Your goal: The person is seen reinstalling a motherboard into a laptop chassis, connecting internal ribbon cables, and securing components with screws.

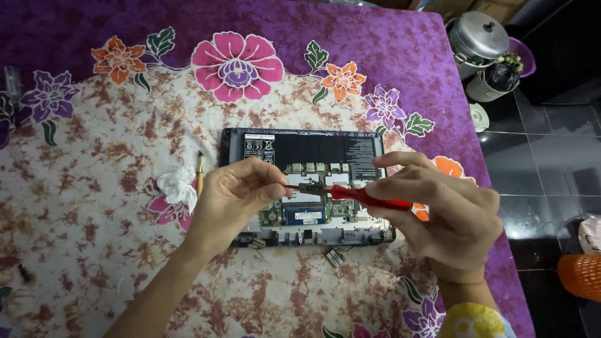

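An opened laptop base point(300, 150) lies on a floral cloth, its black battery at the far side and green circuit board point(300, 216) exposed. My right hand point(438, 213) grips a red-handled screwdriver point(369, 198), its shaft pointing left over the board. My left hand point(235, 194) pinches a small dark part point(310, 186) at the screwdriver's tip, just above the board.
A crumpled white tissue point(175, 184) and a thin yellow-handled tool point(200, 175) lie left of the laptop. A small loose metal part point(333, 255) sits at its near edge. Beyond the table's right edge are a metal pot point(479, 37), a bin and an orange basket point(579, 275).
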